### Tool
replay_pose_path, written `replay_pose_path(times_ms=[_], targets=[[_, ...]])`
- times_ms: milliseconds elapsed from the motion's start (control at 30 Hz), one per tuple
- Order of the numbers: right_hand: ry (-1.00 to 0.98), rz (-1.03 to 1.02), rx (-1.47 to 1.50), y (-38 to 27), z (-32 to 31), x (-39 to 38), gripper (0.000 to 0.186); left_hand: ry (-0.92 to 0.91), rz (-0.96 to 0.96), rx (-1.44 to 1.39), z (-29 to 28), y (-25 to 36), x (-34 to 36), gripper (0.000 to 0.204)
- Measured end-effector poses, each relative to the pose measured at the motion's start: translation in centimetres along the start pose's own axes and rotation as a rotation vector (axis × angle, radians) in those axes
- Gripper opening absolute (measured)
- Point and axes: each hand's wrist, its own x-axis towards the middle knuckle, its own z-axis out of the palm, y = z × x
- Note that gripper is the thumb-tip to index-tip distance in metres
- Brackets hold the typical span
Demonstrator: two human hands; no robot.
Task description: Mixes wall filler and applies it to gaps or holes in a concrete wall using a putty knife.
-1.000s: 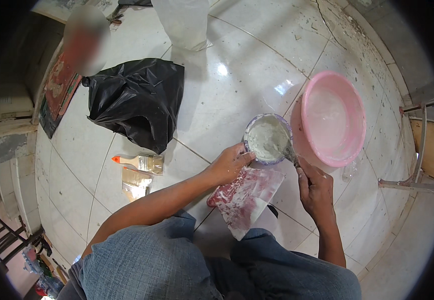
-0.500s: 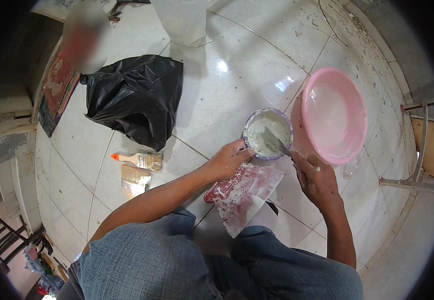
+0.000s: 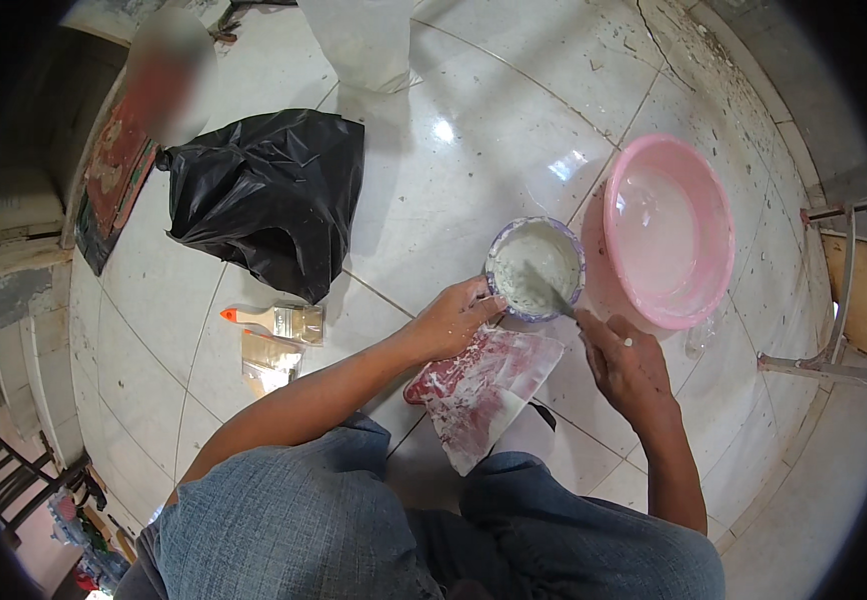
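"Where's the bowl (image 3: 499, 238)?"
"Between the hands, left of the pink basin (image 3: 719, 270), with pale paste (image 3: 551, 252) inside."
"How are the hands?"
"The left hand (image 3: 459, 320) is partly curled, gripping the bowl's near-left rim; the right hand (image 3: 629, 368) is closed around a putty knife (image 3: 561, 302), its blade in the paste."
"Nearby?"
"A smeared red plate (image 3: 494, 385) below the left; whether it's held, I can't tell. Farther left, a flat paintbrush (image 3: 282, 320) and black plastic bag (image 3: 264, 190)."
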Motion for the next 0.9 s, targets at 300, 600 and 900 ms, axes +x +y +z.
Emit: replay_pose_path(times_ms=[300,600,900], targets=[[0.171,0.326,0.418,-2.3,1.6,2.1,0.024,-0.025,-0.038,-0.059,0.1,-0.2,0.2,0.041],[0.012,0.180,0.142,-1.2,1.0,-0.1,0.032,0.000,-0.015,0.011,-0.5,0.0,0.1,0.040],[0.240,0.150,0.352,-1.4,3.5,1.0,0.030,-0.071,-0.068,-0.051,-0.7,0.3,0.2,0.043]])
